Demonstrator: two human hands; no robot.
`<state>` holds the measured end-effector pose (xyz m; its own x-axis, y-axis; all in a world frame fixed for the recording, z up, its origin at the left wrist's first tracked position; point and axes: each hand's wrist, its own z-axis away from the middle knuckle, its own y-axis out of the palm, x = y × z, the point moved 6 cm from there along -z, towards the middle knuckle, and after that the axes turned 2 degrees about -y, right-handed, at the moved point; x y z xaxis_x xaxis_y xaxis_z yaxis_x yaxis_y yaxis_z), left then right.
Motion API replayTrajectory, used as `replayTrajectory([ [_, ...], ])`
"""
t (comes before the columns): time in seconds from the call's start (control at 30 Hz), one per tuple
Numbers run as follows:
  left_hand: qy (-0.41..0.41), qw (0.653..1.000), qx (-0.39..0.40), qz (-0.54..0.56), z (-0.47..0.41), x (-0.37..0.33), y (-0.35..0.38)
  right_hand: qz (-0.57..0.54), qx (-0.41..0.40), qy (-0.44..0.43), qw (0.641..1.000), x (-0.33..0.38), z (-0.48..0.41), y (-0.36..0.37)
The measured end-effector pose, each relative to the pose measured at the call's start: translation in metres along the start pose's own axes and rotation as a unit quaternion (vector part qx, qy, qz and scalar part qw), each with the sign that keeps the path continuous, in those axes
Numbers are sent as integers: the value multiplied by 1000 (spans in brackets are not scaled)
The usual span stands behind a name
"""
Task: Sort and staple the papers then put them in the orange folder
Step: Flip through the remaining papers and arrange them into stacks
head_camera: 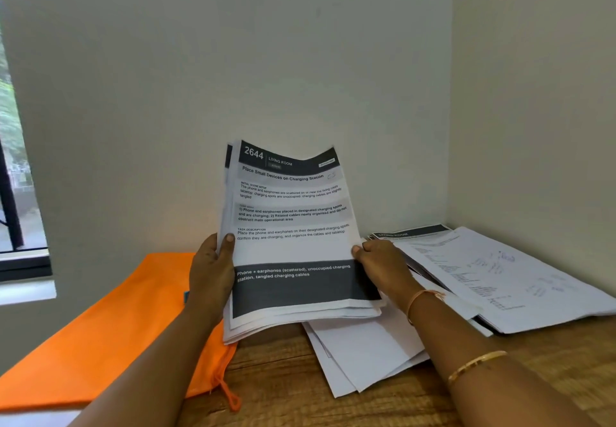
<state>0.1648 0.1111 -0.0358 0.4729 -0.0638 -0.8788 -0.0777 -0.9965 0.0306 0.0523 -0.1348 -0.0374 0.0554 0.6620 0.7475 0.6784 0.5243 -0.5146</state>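
Holding stack of printed white sheets [293, 243] near-upright; my left grip [210, 270] & right grip [383, 266] each pinch a side edge. Flat orange fabric folder [100, 326] on desk [283, 376].

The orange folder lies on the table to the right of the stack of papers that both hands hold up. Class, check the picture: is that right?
No. The head view shows the orange folder lying to the left of the stack of papers, not the right. The rest holds: it lies on the table, and the left hand and right hand hold the stack up.
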Motion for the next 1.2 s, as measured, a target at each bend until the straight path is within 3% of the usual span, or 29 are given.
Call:
replayTrajectory([
  [0.17,-15,999,-37,8,-3,2,-8,68,-62,8,996,-9,-1,-11],
  [0.37,-51,986,-159,-9,-13,23,-40,167,-118,46,978,-26,0,-35],
  [0.53,-87,967,-239,14,-10,30,-60,325,-121,134,928,-44,-1,-54],
  [0.67,-105,955,-275,39,-7,33,-65,385,-101,148,906,-49,0,-60],
  [0.9,-79,972,-220,11,-11,27,-56,351,-23,154,923,-50,-1,-42],
  [1.07,-38,984,-173,0,-13,19,-45,364,58,190,910,-56,6,-30],
  [1.2,-7,990,-136,-20,-10,9,-35,372,54,181,909,-53,5,-29],
])
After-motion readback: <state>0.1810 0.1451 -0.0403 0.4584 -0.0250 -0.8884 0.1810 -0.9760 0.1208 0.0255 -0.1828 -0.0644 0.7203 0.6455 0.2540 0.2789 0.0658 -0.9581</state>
